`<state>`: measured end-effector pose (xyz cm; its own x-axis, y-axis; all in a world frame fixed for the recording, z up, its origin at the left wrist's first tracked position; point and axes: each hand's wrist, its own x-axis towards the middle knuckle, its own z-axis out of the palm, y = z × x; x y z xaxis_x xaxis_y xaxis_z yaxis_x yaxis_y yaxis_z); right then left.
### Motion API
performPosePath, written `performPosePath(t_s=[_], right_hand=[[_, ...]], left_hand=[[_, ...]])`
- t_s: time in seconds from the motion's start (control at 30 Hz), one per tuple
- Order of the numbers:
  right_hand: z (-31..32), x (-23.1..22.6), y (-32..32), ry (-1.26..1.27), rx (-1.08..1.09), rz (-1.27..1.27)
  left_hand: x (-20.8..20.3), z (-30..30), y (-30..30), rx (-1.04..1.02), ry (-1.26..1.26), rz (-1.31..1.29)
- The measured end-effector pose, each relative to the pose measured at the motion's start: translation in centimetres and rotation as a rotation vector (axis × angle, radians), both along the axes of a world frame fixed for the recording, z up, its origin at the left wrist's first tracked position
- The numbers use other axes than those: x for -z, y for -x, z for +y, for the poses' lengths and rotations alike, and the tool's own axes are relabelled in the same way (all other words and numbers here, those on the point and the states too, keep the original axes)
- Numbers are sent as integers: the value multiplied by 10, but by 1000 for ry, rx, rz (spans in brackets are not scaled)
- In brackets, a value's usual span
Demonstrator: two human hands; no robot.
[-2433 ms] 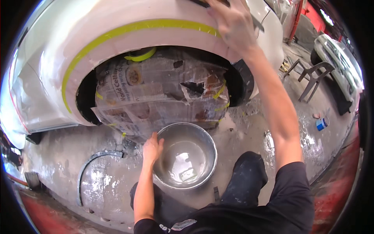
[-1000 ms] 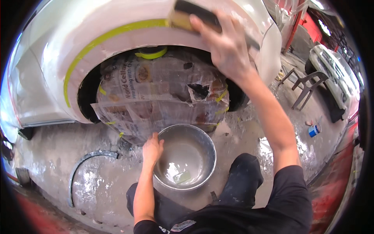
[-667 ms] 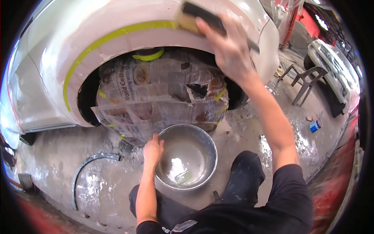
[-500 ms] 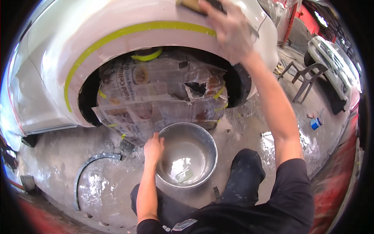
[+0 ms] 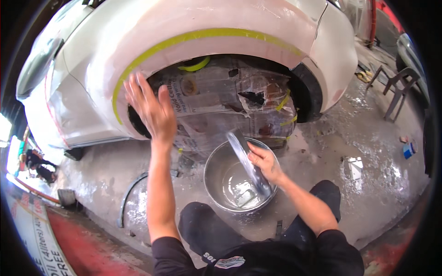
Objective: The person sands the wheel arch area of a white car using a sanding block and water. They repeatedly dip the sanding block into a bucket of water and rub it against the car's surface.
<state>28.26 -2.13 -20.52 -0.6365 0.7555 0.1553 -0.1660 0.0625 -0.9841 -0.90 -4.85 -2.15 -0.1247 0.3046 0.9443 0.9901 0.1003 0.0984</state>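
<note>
My right hand [image 5: 266,162] grips a long, flat sanding block [image 5: 243,154], tilted over a round grey basin [image 5: 208,184]. Shallow water and a pale rectangular piece [image 5: 245,198] lie in the basin. My left hand [image 5: 154,108] is raised with its fingers stretched out, at the left end of the wheel arch; whether it touches the panel I cannot tell. The white car fender [image 5: 184,20] has pinkish dull patches and a yellow-green tape strip [image 5: 216,32] along its arch. Printed paper [image 5: 202,126], torn in places, covers the wheel. A tape roll [image 5: 195,66] rests above it.
On the wet floor to the left lies a curved dark strip [image 5: 126,198]. A grey plastic chair [image 5: 398,87] and a small blue can [image 5: 408,150] are at the right. My knees [image 5: 202,221] flank the basin. People [image 5: 39,161] show far left.
My right hand has come down from the upper fender to the basin with the sanding block. My left hand has left the basin rim and risen to the arch's left side. The view has shifted.
</note>
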Motion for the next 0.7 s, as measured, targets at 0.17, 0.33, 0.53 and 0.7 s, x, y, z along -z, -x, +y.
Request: performPosePath(t_s=[0.17, 0.33, 0.53, 0.7], right_hand=[[0, 113, 7, 370, -43, 150], [10, 90, 5, 612, -129, 480], [19, 114, 11, 742, 73, 525], [5, 64, -15, 830, 168, 655]], left_hand=[[-65, 71, 14, -53, 4, 115], [-60, 116, -51, -89, -18, 199], [-37, 170, -151, -61, 126, 553], [50, 172, -271, 851, 504, 666]])
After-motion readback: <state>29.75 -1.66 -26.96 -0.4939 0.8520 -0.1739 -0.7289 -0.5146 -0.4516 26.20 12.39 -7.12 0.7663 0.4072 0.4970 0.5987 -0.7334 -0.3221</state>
